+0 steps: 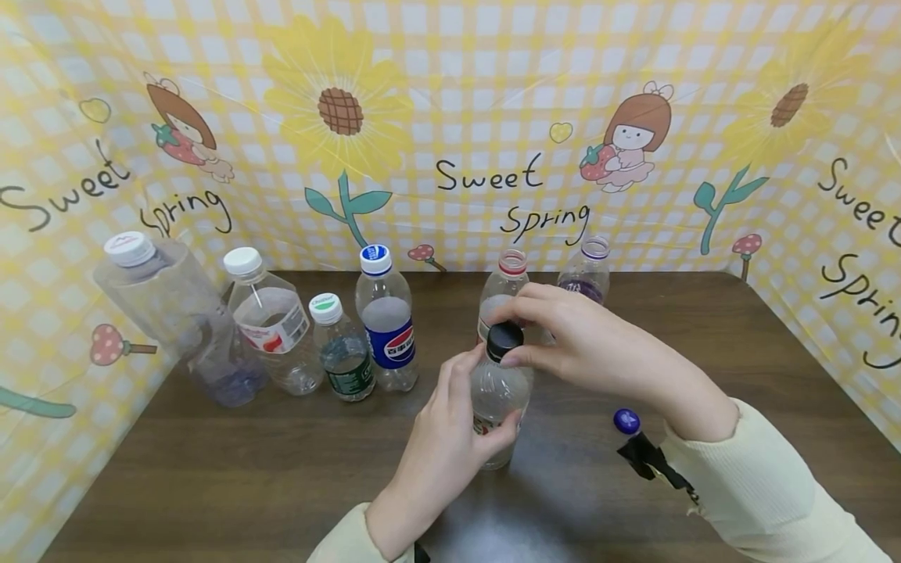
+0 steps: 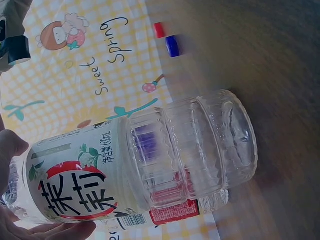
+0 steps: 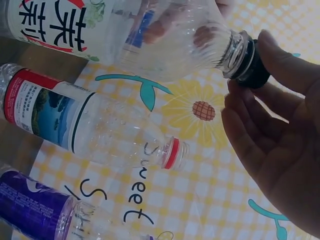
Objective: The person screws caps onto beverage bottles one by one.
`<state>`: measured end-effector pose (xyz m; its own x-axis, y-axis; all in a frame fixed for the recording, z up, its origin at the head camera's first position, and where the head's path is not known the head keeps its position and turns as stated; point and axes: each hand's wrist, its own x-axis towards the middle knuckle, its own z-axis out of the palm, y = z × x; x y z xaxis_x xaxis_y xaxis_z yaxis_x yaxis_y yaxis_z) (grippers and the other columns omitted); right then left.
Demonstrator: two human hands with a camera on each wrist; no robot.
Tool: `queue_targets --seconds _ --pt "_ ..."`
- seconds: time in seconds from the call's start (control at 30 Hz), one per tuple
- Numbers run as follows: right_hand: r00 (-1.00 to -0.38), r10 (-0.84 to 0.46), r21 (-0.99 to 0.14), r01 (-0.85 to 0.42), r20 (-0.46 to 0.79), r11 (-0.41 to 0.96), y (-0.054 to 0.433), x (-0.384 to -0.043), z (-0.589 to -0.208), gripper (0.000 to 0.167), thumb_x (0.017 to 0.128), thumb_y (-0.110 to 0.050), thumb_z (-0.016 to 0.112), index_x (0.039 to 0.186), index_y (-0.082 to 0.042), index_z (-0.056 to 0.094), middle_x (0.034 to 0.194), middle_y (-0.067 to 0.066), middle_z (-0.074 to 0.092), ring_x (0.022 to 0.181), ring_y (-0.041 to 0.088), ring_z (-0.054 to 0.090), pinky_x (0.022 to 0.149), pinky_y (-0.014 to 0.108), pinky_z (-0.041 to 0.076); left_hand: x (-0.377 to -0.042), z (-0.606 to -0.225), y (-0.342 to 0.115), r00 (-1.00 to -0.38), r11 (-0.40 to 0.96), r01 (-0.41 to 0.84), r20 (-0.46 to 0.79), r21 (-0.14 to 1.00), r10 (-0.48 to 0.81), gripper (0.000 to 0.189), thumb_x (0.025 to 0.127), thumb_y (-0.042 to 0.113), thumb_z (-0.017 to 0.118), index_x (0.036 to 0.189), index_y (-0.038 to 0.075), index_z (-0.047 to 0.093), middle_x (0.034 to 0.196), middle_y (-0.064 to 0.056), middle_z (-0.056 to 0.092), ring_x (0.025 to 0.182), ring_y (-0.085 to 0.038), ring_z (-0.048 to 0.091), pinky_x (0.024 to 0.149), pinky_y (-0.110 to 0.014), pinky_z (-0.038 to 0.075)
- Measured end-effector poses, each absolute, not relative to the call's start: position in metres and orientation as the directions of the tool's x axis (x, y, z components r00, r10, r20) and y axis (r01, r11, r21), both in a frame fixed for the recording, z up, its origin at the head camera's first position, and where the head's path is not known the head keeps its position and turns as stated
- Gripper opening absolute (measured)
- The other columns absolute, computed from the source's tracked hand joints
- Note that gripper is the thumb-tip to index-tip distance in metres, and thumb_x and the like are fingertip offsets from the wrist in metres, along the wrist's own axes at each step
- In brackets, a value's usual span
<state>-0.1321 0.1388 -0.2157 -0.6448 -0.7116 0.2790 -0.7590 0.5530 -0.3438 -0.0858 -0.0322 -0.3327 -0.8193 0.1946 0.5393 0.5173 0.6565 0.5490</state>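
A clear plastic bottle (image 1: 498, 391) with a white label bearing green leaves and large black characters stands in front of me. My left hand (image 1: 450, 430) grips it around the upper body, thumb on the near side. With thumb and fingertips, my right hand (image 1: 587, 340) pinches the black cap (image 3: 254, 67) at the bottle's mouth. In the right wrist view that cap covers the end of the neck. Just behind stand two capless bottles: one with a red neck ring (image 3: 172, 153), the other with a purple label (image 3: 35, 202).
At left stand several capped bottles: a large clear one (image 1: 158, 293), a white-capped one (image 1: 271, 313), a small green-labelled one (image 1: 341, 352) and a blue-labelled one (image 1: 385, 320). A blue cap (image 1: 626, 421) and a red cap (image 2: 159, 30) lie on the wooden table (image 1: 281, 477). Checked cloth (image 1: 450, 102) hangs behind.
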Motion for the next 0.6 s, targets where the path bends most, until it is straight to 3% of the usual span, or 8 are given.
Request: queue_targets --seconds 0.17,0.27,0.43,0.6 --pt "-0.725 -0.639 -0.337 -0.687 0.256 0.644 0.133 -0.133 -0.217 0.031 0.076 -0.029 0.079 0.095 -0.011 0.063 0.087 -0.003 0.062 0.085 0.011 0.056 0.078 0.030 0.050 -0.086 -0.332 -0.032 -0.829 0.657 0.507 0.524 0.558 0.195 0.075 0.078 0.025 0.078 0.137 0.009 0.035 0.131 -0.011 0.050 0.108 -0.026 0.064 0.085 -0.035 0.057" --pt "-0.753 -0.625 -0.376 -0.650 0.204 0.660 0.133 -0.133 -0.217 0.043 0.075 -0.033 0.079 0.106 -0.009 0.061 0.096 0.000 0.064 0.092 0.014 0.059 0.083 0.032 0.051 -0.086 -0.331 -0.032 -0.838 0.656 0.497 0.510 0.568 0.194 0.075 0.078 0.025 0.078 0.137 0.009 0.035 0.131 -0.011 0.050 0.108 -0.025 0.064 0.084 -0.035 0.057" --pt "-0.695 -0.699 -0.435 -0.689 0.170 0.579 0.141 -0.132 -0.216 0.065 0.080 -0.015 0.076 0.136 -0.006 0.045 0.120 0.004 0.061 0.108 0.015 0.058 0.091 0.037 0.051 -0.086 -0.332 -0.032 -0.833 0.652 0.504 0.518 0.566 0.193 0.074 0.078 0.024 0.078 0.136 0.009 0.035 0.130 -0.011 0.050 0.108 -0.025 0.064 0.084 -0.036 0.057" --pt "-0.617 -0.758 -0.408 -0.761 0.211 0.505 0.144 -0.133 -0.214 0.049 0.085 0.002 0.066 0.131 -0.008 0.053 0.128 0.004 0.058 0.114 0.015 0.055 0.091 0.037 0.052 -0.087 -0.333 -0.032 -0.819 0.657 0.517 0.541 0.549 0.192 0.074 0.076 0.024 0.079 0.134 0.009 0.036 0.129 -0.010 0.051 0.110 -0.025 0.063 0.086 -0.037 0.057"
